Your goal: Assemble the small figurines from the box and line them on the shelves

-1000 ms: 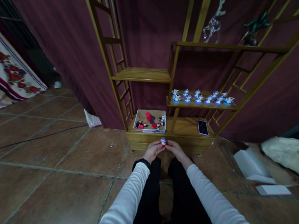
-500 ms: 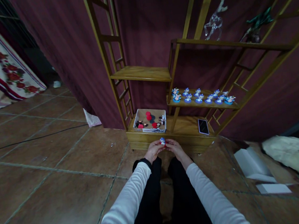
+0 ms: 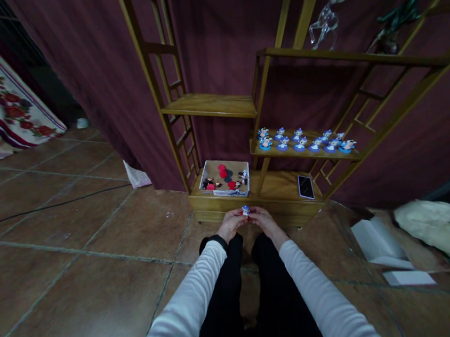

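Note:
A small figurine with a blue-purple top, white body and red base is held between my two hands, in front of the low wooden cabinet. My left hand pinches it from the left, and my right hand grips its other side. Just beyond them, a shallow cardboard box holds several red, black and white toy pieces. On the shelf to the right, several blue and purple figurines stand upright in two rows.
A phone lies on the cabinet's lower board. Glass deer and a green ornament occupy the upper shelf. White box pieces and a cream bag are on the floor at right. A black cable crosses the tiles at left.
The view has tilted slightly, so the shelves sit a little higher. Both hands keep their hold on the figurine, with hardly any movement.

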